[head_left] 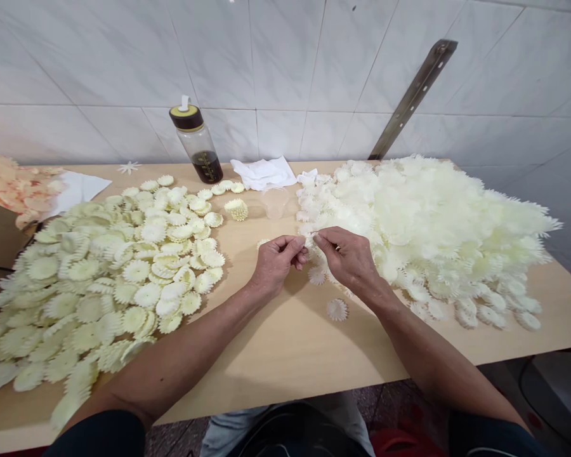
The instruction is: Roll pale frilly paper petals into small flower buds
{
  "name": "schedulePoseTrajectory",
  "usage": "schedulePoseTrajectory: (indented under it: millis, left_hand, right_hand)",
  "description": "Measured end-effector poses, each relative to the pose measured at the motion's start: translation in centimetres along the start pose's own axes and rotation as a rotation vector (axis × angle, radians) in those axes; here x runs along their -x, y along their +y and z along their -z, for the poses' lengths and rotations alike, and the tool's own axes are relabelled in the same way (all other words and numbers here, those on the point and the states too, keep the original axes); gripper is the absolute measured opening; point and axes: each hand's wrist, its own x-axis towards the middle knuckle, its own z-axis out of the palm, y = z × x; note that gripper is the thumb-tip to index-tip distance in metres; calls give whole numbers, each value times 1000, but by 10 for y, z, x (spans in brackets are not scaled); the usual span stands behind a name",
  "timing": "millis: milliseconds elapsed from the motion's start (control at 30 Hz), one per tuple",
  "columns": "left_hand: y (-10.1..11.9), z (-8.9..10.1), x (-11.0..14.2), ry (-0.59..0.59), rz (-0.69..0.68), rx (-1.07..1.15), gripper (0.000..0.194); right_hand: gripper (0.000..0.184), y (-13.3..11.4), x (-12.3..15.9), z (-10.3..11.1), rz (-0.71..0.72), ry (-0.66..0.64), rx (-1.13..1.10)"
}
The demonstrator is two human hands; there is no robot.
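Observation:
My left hand [276,261] is closed in a pinch above the middle of the table, thumb against forefinger. Facing it, my right hand [346,257] pinches too, its fingertips a short way from those of the left. Whatever lies in the two pinches is too small to make out against the pale pieces behind. A single pale scalloped disc [337,310] lies on the table below my right hand, and another disc [316,275] lies between the hands. Close behind my right hand spreads a heap of feathery whitish flower-shaped pieces [423,216].
Left on the table [266,355] is a big heap of pale yellow scalloped discs [137,270]. Behind stand a bottle of dark liquid [206,165], a stack of discs [236,210], a clear plastic cup [275,203] and white tissue [265,172]. A metal bar [413,98] leans against the wall.

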Motion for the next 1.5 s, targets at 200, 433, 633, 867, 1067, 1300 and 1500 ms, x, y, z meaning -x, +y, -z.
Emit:
schedulePoseTrajectory:
  millis: [200, 433, 633, 867, 1067, 1300, 1500]
  left_hand:
    - [0, 0, -3, 49, 28, 55, 39]
    - [10, -3, -2, 39, 27, 89, 36]
    - [13, -2, -3, 17, 33, 118, 39]
    - [6, 3, -4, -115, 189, 198, 47]
    - [5, 3, -4, -176, 324, 312, 38]
    - [1, 4, -4, -224, 343, 300, 38]
    - [-2, 3, -1, -184, 278, 144, 39]
  right_hand:
    - [27, -5, 3, -3, 12, 58, -7]
    - [28, -11, 3, -4, -59, 163, -24]
    - [35, -4, -1, 12, -282, 276, -228]
    - [34, 0, -12, 31, -346, 259, -268]
    - [33, 0, -9, 31, -310, 83, -322]
    - [26, 2, -10, 36, -298, 11, -283]
    - [23, 6, -12, 38, -260, 86, -282]
